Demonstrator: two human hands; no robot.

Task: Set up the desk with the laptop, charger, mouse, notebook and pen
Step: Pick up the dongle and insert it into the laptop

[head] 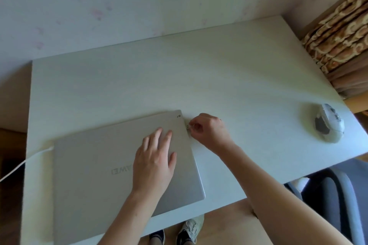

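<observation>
A closed silver laptop (pixel 111 167) is lying flat on the white bench (pixel 219 77), toward its near left part, turned at a slight angle so its right edge is running away and to the left. Its lid is matte and plain, with rounded corners, faint mirrored lettering near the middle and a small dark mark by the far right corner. The left hand (pixel 156 157) is resting palm down on the right part of the lid, fingers spread and flat, gripping nothing. The right hand (pixel 209 128) is sitting just beside the laptop's right edge near the far corner, its fingers curled and pinching a tiny plug (pixel 188 126) that is touching that edge; the plug is too small to make out further. A white cable (pixel 23 162) is meeting the laptop's far left corner and trailing off the left edge of the bench. A mouse (pixel 328 123), pale with a dark patch on its near side, is sitting well apart from the laptop, near the right edge of the bench. A patterned brown curtain (pixel 342 32) is hanging beyond the far right corner. Below the near edge, shoes (pixel 189 230) are standing on the floor, and a grey chair (pixel 328 191) is showing at the right.
</observation>
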